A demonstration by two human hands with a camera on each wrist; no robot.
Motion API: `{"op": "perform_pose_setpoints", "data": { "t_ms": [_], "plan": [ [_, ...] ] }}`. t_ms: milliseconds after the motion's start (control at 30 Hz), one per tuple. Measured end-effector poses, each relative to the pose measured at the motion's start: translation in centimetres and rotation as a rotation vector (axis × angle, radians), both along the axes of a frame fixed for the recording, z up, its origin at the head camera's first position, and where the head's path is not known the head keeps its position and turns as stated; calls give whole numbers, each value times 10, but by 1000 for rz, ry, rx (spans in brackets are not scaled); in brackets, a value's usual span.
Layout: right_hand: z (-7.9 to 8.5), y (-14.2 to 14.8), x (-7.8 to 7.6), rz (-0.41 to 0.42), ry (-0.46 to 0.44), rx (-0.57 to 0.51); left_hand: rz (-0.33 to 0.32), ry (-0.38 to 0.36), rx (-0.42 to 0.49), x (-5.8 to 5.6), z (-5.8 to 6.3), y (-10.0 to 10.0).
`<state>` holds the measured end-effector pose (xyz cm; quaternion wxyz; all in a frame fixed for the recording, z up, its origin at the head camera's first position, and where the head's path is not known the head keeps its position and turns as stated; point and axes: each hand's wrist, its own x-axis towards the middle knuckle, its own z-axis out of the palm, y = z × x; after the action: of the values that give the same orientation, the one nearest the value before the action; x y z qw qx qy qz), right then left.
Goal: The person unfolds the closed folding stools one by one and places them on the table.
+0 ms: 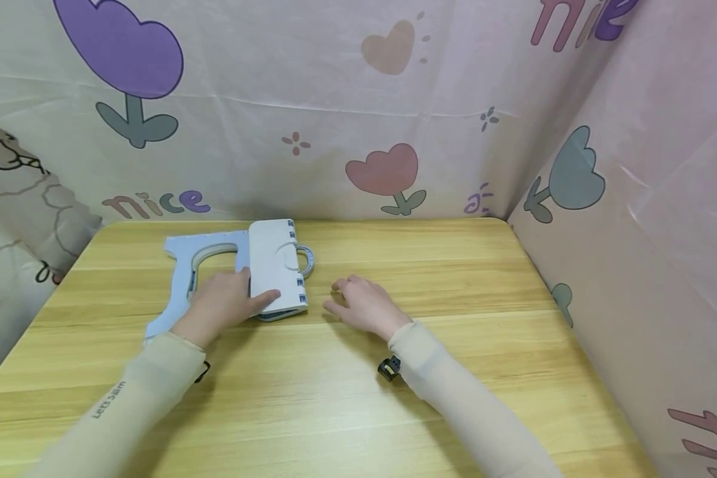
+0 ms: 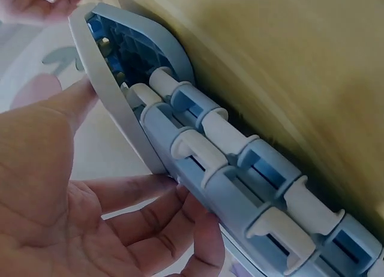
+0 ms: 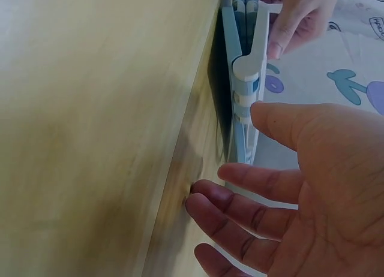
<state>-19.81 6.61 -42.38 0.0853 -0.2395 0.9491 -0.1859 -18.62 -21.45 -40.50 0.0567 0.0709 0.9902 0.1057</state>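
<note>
A folding plastic stool (image 1: pixel 271 269), white on top and light blue beneath, lies partly folded on the table. One blue leg panel (image 1: pixel 179 272) with an arched opening spreads out to its left, and a blue carrying loop (image 1: pixel 312 262) sticks out at its right edge. My left hand (image 1: pixel 220 302) grips the white panel, thumb on the upper face. The left wrist view shows fingers curled at its edge beside a row of blue and white hinges (image 2: pixel 204 151). Just right of the stool, my right hand (image 1: pixel 367 307) hovers with loosely bent fingers, holding nothing.
The wood-grain table (image 1: pixel 454 279) extends to the right and in front of the stool. A printed curtain (image 1: pixel 311 73) hangs along its back edge and another stretch runs down the right side. A black strap piece (image 1: pixel 389 368) sits by the right wrist.
</note>
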Motion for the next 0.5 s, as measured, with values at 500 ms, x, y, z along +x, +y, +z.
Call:
{"op": "perform_pose_setpoints", "data": {
  "t_ms": [500],
  "plan": [
    [-2, 22, 10, -20, -14, -15, -52, 18, 7, 13, -7, 51]
  ]
}}
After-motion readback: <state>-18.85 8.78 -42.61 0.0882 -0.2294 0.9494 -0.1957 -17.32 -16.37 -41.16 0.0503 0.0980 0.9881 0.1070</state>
